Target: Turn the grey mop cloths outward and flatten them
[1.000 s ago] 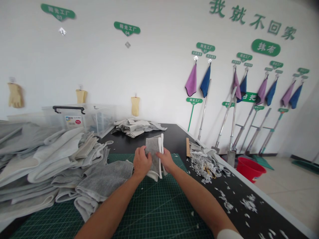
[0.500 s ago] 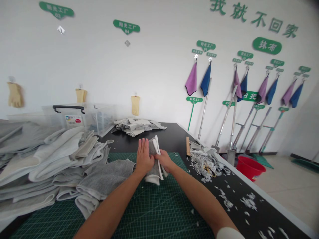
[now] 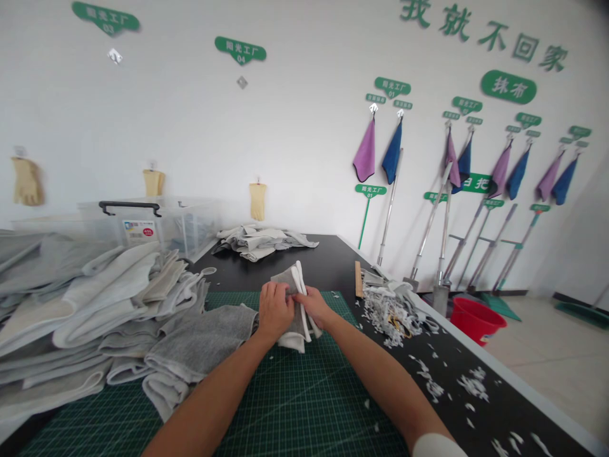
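Observation:
Both my hands hold a grey cloth piece with white edging (image 3: 295, 330) upright above the green cutting mat (image 3: 304, 406). My left hand (image 3: 275, 311) has its fingers curled over the cloth's left side. My right hand (image 3: 312, 306) pinches its top right part, near the white edge. The cloth's lower end hangs just over the mat. To the left lies another grey cloth (image 3: 200, 346), flat at the foot of a big heap of pale grey cloths (image 3: 90, 311).
A clear plastic bin with a black handle (image 3: 143, 222) stands behind the heap. A smaller cloth pile (image 3: 259, 242) lies at the table's far end. White trimmings (image 3: 392, 311) and scraps litter the black table (image 3: 342, 263) at right. A red bucket (image 3: 477, 320) and mops stand on the floor.
My left hand's fingers, stretched flat against the cloth half a second ago, have curled shut over it. The cloth has sunk a little and is more folded.

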Motion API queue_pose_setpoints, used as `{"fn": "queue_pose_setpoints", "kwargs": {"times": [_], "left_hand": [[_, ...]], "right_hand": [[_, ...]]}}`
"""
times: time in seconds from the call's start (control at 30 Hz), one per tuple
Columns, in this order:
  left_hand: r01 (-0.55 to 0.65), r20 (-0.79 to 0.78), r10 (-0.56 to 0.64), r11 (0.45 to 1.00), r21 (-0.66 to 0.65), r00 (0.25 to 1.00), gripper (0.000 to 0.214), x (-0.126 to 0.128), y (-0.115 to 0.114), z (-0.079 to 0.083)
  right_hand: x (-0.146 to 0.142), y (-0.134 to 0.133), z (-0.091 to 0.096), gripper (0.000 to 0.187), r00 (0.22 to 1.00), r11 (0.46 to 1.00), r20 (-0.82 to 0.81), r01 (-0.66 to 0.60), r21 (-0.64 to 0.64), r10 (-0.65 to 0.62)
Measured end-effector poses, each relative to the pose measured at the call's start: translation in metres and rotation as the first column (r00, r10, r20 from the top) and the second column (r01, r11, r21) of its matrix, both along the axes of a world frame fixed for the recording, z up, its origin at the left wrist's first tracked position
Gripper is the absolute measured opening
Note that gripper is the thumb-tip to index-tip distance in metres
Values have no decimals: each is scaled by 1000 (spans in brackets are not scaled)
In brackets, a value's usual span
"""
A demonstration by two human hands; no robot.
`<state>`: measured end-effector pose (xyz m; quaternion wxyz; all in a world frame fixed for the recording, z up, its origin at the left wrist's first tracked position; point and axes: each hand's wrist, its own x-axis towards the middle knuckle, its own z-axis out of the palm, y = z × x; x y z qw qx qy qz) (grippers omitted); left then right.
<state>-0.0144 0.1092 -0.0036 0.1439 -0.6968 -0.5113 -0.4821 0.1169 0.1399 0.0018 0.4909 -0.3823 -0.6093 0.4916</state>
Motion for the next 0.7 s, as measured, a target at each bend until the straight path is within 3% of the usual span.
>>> {"fn": "queue_pose_setpoints", "kwargs": {"times": [0.07, 0.13, 0.33, 0.5, 0.7], "left_hand": [[9, -10, -10, 1000, -21, 1000, 17, -1, 2, -1], [32, -31, -33, 999, -26, 999, 23, -2, 4, -2], [71, -36, -70, 997, 7, 997, 79, -3, 4, -6], [141, -150, -134, 989, 41, 980, 65, 3, -9, -11], [333, -326, -293, 940, 71, 899, 39, 30, -26, -31]], "right_hand": [[-1, -1, 1, 22, 1000, 1000, 5, 1, -2, -1], [-2, -3, 1, 21, 1000, 1000, 9, 2, -6, -2], [-4, -4, -3, 21, 999, 998, -7, 53, -31, -54], [0, 9, 0, 26, 948, 954, -111, 300, 3, -297], [2, 27, 34, 32, 799, 837, -309, 547, 16, -516]]}}
